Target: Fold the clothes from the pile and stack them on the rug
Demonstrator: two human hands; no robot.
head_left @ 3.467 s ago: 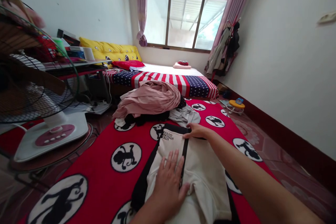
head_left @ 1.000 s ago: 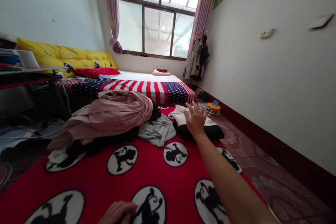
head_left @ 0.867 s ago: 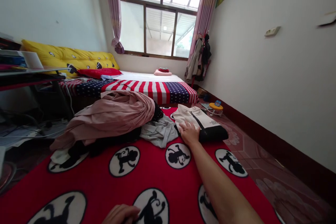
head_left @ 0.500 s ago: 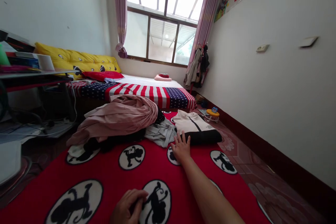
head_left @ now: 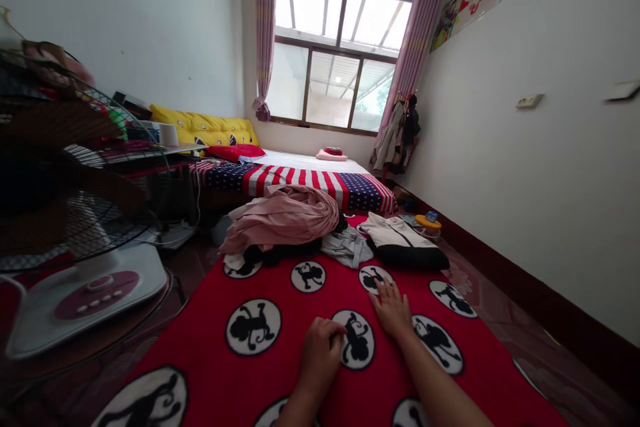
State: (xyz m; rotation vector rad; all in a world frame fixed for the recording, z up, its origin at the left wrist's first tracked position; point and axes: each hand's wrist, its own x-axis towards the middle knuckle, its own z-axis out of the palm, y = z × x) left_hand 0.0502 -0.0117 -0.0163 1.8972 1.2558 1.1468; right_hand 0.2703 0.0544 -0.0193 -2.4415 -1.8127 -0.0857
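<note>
My right hand point(head_left: 393, 310) lies with its fingers spread over the red blanket point(head_left: 200, 360), which is printed with black monkeys in white circles. It holds nothing and is a short way in front of a folded cream-and-black jacket point(head_left: 405, 240). Lower and to its left is my left hand point(head_left: 323, 350), fingers loosely bent with the thumb apart and nothing visible in it. At the far edge of the blanket, a heap of pink cloth point(head_left: 285, 217) rests over dark clothes. Beside that heap, a crumpled grey garment point(head_left: 349, 245) lies left of the jacket.
A standing fan point(head_left: 95, 280) is close on the left, by a cluttered desk point(head_left: 175, 149). Behind the clothes is a bed with a stars-and-stripes cover point(head_left: 305, 178). A small yellow stool point(head_left: 429, 221) stands near the right wall point(head_left: 550, 180).
My right hand has come back from the jacket's front edge to the bare blanket. My left hand has moved further into view. The view has turned left, bringing the fan in.
</note>
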